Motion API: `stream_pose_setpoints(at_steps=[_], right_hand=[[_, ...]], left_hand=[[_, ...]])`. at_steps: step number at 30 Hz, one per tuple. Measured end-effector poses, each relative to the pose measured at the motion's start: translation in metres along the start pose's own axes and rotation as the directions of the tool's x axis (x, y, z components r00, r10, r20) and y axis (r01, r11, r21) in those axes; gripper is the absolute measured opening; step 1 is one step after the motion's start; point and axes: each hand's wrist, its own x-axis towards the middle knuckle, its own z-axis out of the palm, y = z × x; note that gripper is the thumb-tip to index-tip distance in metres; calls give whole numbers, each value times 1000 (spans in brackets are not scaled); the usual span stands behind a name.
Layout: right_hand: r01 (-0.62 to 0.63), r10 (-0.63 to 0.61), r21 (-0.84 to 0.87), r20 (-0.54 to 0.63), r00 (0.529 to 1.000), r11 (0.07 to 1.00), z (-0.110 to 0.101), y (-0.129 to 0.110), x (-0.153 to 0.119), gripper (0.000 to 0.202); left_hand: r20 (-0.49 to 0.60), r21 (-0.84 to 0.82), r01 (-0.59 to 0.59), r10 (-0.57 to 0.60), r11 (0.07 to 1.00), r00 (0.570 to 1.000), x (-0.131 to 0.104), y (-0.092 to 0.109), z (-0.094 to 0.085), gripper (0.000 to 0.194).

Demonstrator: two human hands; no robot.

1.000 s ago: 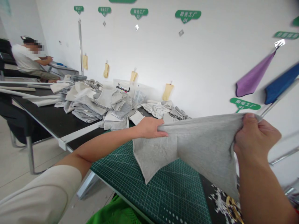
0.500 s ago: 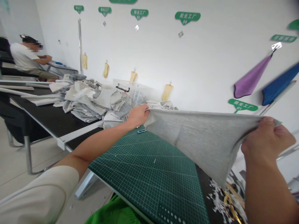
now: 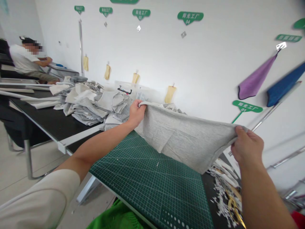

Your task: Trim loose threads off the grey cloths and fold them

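A piece of light grey fabric (image 3: 181, 136) hangs between my two hands, its top edge stretched and sloping down to the right. My left hand (image 3: 137, 113) is closed on the upper left corner. The upper right corner is pinched in my right hand (image 3: 247, 144), thumb on top. Beneath the fabric lies a green cutting mat (image 3: 147, 178) with a white grid; the cloth hides its far part. Gold-handled scissors (image 3: 234, 211) rest to the right of the mat among white scraps (image 3: 220, 194).
A heap of grey and white cloth pieces (image 3: 92, 101) lies on the black table at left, near a clear plastic box (image 3: 119, 85). A black chair (image 3: 21, 127) stands at left. Farther back a person (image 3: 26, 60) sits at another table. Gloves and cloths hang on the wall.
My right hand has moved left and slightly down, and my left hand a little left and up. The fabric between them is less taut and sits farther left.
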Motion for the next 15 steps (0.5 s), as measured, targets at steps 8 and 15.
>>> stream_pose_setpoints(at_steps=[8,15], right_hand=[[25,-21,76,-52,998,997,-5,12,7,14],[32,-34,-37,-75,997,999,-7,22,9,21]], left_hand=[[68,-203,118,-107,972,992,13,-1,-8,21],[90,-251,15,8,968,996,12,7,-11,28]])
